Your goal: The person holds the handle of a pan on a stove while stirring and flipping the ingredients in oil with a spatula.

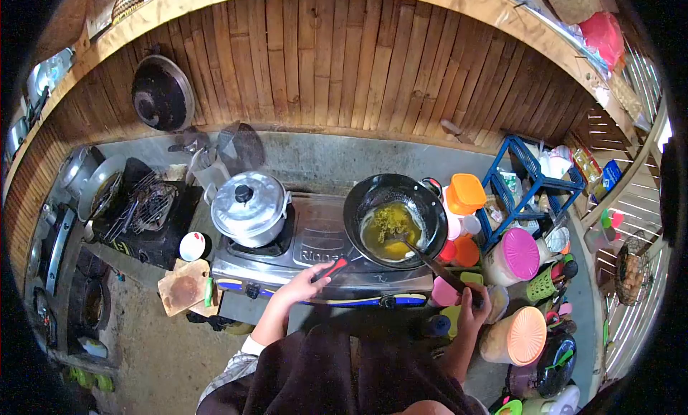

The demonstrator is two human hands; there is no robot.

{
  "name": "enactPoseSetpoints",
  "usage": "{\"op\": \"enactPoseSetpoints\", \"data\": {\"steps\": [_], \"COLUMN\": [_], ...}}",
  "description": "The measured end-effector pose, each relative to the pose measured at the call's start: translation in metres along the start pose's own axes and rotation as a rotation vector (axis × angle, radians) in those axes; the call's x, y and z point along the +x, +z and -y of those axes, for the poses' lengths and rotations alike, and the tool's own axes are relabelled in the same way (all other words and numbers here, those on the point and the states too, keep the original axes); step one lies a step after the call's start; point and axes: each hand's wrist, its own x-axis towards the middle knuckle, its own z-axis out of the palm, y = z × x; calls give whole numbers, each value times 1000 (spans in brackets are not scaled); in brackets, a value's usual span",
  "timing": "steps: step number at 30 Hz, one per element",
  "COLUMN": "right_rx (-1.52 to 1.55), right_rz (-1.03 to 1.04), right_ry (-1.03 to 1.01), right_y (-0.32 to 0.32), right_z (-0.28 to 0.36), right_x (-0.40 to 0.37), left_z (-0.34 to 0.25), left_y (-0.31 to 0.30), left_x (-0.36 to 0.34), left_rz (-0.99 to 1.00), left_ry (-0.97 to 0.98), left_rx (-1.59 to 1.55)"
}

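A black wok (356,211) sits on the right burner of the two-burner gas stove (315,232). Inside it is a pool of yellow oil (383,249) with a yellow, crumbly mass (394,218). My left hand (304,282) is closed around the end of the wok's red and black handle (334,266). In my right hand (474,307) is the dark handle of a long spatula (441,270), slanting down to the left. Its blade reaches into the oil, partly hidden there.
A lidded aluminium pot (249,211) stands on the left burner. Cutting boards (183,289) lie left of the stove, near a sooty grill stove (147,207). Several plastic containers (519,256) and a blue rack (530,185) crowd the right side.
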Motion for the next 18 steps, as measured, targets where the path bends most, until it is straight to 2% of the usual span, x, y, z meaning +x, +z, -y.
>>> {"op": "enactPoseSetpoints", "data": {"steps": [7, 9, 11, 13, 15, 17, 18], "right_rx": [-82, 70, 108, -180, -216, -87, -20], "right_rz": [36, 62, 53, 123, 144, 162, 186], "right_ry": [-7, 159, 235, -48, -62, 82, 158], "right_y": [11, 26, 34, 39, 55, 68, 72], "right_z": [-10, 5, -33, -67, -52, -10, -18], "right_x": [-1, -1, -6, -6, -3, -2, -2], "left_z": [6, 6, 8, 7, 3, 1, 1], "left_y": [2, 1, 1, 1, 1, 1, 1], "left_x": [1, 2, 2, 2, 0, 0, 0], "left_rz": [42, 33, 36, 38, 38, 35, 30], "left_ry": [-8, -20, -15, -8, -23, -31, -37], "left_rx": [-105, -100, -101, -102, -93, -92, -91]}}
